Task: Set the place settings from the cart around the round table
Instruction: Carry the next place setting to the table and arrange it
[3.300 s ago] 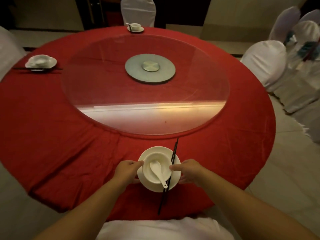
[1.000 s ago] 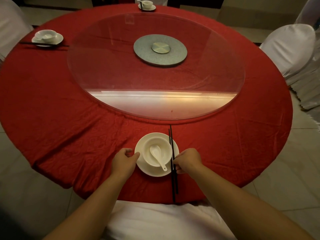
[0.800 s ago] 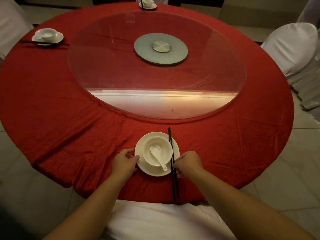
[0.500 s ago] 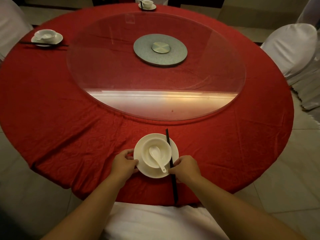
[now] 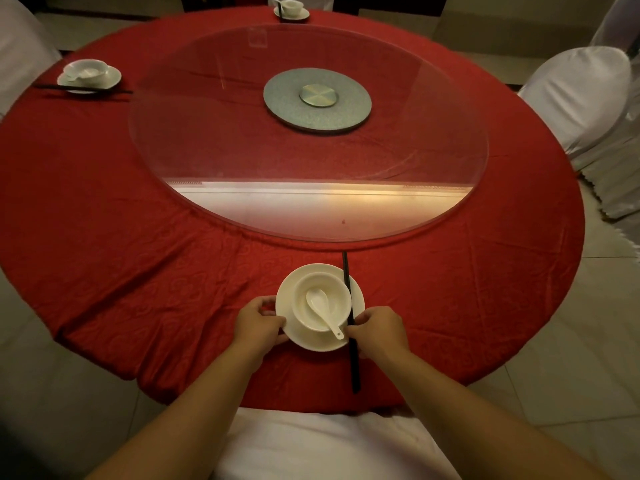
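Left hand (image 5: pixel 258 325) grips the plate (image 5: pixel 320 341) at its nine o'clock rim, thumb on top and fingers curled under the edge. The right hand (image 5: pixel 379 329) pinches the chopsticks (image 5: pixel 350 317) at the plate's three o'clock side, fingertips closed narrow around the dark sticks. That looks like a steadying hold on one side and a squaring-up nudge on the other, so the setting lands neat.

The plate sits at the six o'clock edge of the red-clothed surface (image 5: pixel 138 254), right in front of the person. A bowl (image 5: pixel 322 301) nests on it, and a white spoon (image 5: pixel 323 308) lies in the bowl, scoop toward eleven o'clock and handle hanging over the rim toward five.

The chopsticks run almost straight from twelve to six, far tips aimed at the glass turntable (image 5: pixel 308 133). They cross the plate's right margin, and the near ends reach the cloth's edge. I judge they want sliding off the plate to lie beside it.

Two finished settings wait: one (image 5: pixel 89 76) at ten o'clock, another (image 5: pixel 291 8) at twelve. White-covered chairs (image 5: pixel 581 98) stand at two o'clock.
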`<state>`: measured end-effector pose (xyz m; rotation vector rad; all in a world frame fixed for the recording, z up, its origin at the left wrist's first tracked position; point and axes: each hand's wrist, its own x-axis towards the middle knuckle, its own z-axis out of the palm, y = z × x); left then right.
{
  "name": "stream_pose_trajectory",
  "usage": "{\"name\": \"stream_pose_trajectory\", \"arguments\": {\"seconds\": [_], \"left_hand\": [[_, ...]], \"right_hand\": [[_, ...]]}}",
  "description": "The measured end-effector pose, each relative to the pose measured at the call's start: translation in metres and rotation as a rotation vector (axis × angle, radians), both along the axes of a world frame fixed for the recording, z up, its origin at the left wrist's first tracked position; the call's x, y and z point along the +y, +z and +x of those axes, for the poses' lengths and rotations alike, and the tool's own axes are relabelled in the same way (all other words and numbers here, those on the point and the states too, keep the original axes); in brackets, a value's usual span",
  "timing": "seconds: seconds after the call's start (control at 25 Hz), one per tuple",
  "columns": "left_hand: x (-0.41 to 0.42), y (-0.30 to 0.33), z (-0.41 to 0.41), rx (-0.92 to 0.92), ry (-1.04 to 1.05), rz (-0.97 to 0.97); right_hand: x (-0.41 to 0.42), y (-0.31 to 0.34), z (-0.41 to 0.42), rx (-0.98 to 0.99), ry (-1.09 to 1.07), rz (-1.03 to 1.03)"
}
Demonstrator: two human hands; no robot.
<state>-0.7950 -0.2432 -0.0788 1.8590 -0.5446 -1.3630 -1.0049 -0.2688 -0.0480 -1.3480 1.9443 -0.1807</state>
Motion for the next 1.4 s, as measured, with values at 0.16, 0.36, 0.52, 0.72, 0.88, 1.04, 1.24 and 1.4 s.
{"name": "stream_pose_trajectory", "arguments": {"seconds": [0.16,0.36,0.52,0.72,0.88,1.04,1.24,1.4], "left_hand": [[-0.004,0.007,-0.003,-0.440,-0.072,-0.115],[-0.014,0.021,-0.016,-0.278,-0.158,-0.151],[-0.014,0.016,-0.021,-0.133,-0.109,-0.102],[-0.018,0.016,-0.022,-0.015,-0.051,-0.083],[-0.018,0.015,-0.025,0.038,-0.026,-0.083],[-0.017,0.014,-0.025,0.059,-0.004,-0.072],[-0.016,0.012,-0.025,0.065,-0.006,-0.075],[-0.016,0.012,-0.022,0.059,-0.015,-0.069]], "right_hand": [[-0.001,0.006,-0.004,0.013,-0.039,-0.160],[0.004,0.023,0.009,-0.292,-0.090,0.119],[0.005,0.022,0.011,-0.408,-0.135,0.182],[-0.015,0.019,-0.007,-0.360,-0.133,-0.012],[-0.038,0.019,-0.016,-0.249,-0.025,-0.111],[-0.051,0.017,-0.020,-0.163,0.083,-0.106],[-0.054,0.014,-0.021,-0.083,0.153,-0.090],[-0.055,0.015,-0.020,-0.070,0.160,-0.104]]}}
